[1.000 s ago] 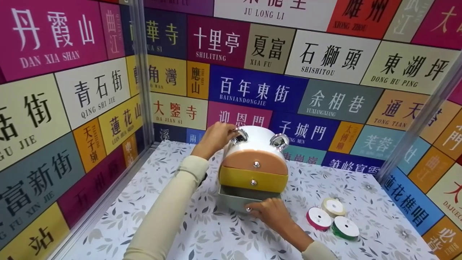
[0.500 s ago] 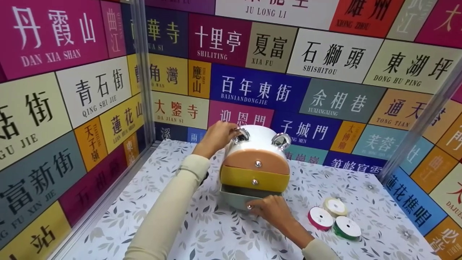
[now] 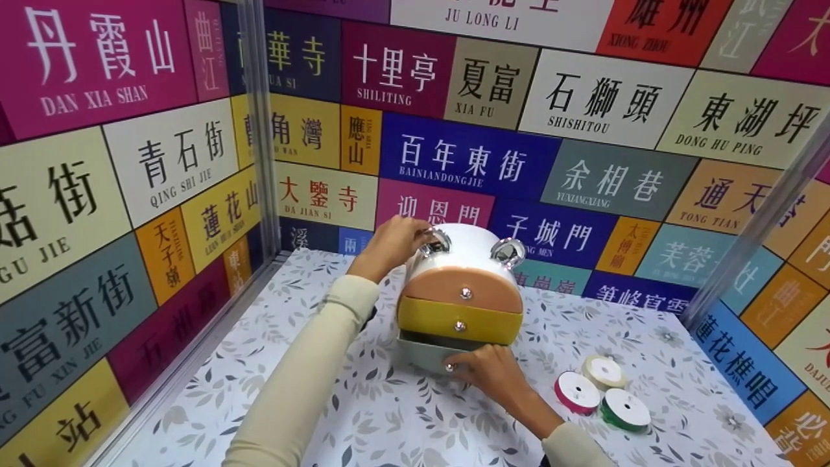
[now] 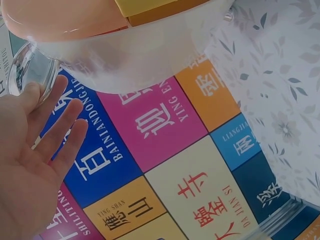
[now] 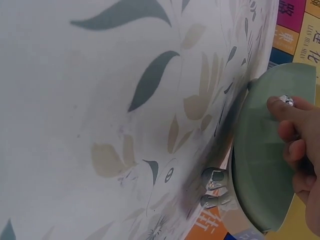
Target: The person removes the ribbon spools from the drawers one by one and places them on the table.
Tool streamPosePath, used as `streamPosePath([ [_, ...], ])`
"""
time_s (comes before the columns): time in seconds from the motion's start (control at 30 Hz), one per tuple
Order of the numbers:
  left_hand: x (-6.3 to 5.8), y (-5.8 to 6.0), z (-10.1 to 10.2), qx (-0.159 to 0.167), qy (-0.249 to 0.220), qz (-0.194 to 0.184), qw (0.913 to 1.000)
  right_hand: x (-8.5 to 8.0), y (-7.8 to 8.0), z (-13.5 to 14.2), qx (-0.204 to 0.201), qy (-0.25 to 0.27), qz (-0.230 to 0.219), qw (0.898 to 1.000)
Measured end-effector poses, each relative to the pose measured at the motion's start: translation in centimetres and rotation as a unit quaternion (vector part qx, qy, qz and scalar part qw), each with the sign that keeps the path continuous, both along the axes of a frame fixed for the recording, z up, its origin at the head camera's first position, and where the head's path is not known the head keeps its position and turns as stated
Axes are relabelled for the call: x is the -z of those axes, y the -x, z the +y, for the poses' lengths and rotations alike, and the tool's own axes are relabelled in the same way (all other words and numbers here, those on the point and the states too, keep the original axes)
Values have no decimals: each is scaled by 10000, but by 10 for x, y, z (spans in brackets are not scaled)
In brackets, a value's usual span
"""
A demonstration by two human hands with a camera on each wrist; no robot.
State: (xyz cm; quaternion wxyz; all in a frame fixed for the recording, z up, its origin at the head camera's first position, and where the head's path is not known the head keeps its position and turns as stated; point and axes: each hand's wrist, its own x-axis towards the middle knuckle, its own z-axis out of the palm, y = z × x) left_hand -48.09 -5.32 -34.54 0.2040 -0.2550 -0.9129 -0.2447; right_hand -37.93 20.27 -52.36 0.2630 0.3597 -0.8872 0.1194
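A small rounded drawer box [image 3: 476, 243] with a white shell and two silver ring-shaped ears stands on the table. Its orange drawer [image 3: 447, 288] and yellow drawer [image 3: 431, 318] sit flush, while the pale green bottom drawer [image 3: 418, 357] is partly out. My left hand [image 3: 389, 246] pinches the ear on the box's left side; in the left wrist view thumb and index finger hold that ear [image 4: 31, 75], the other fingers spread. With thumb and index finger, my right hand [image 3: 496, 376] pinches the silver knob [image 5: 286, 100] of the green drawer, its other fingers curled beside the front.
Three ribbon spools lie together to the right of the box: cream [image 3: 603, 371], pink-red [image 3: 577, 391] and green [image 3: 626, 408]. A leaf-patterned cloth [image 3: 363, 415] covers the table. Walls of coloured name panels [image 3: 467, 155] close off the back and both sides.
The green drawer has slid inward a little, my right hand moving with its knob. My left hand keeps its hold on the ear. The view has shifted slightly.
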Motion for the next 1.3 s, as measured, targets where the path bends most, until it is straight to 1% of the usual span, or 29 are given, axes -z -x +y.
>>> streamPosePath([
  [0.37,-3,-1,-1,-24,137,-131,9998,2,6,0,103,227,-315,9992],
  [0.57,-2,-1,-2,45,110,-181,9998,3,10,1,160,293,-433,9985],
  [0.63,-2,0,-2,54,94,-201,9997,3,11,1,133,338,-389,9986],
  [0.77,-3,-1,-1,27,118,-242,9996,4,14,2,38,302,-29,9995],
  [0.87,-5,-2,0,10,116,-348,9993,4,17,2,22,270,161,9995],
  [1.03,-6,-3,0,-29,104,-541,9985,4,19,1,72,321,13,9995],
  [1.2,-6,-3,-1,-25,98,-578,9983,2,21,0,110,351,-143,9992],
  [1.3,-5,-3,-2,-20,65,-609,9981,2,21,-1,153,321,-134,9993],
])
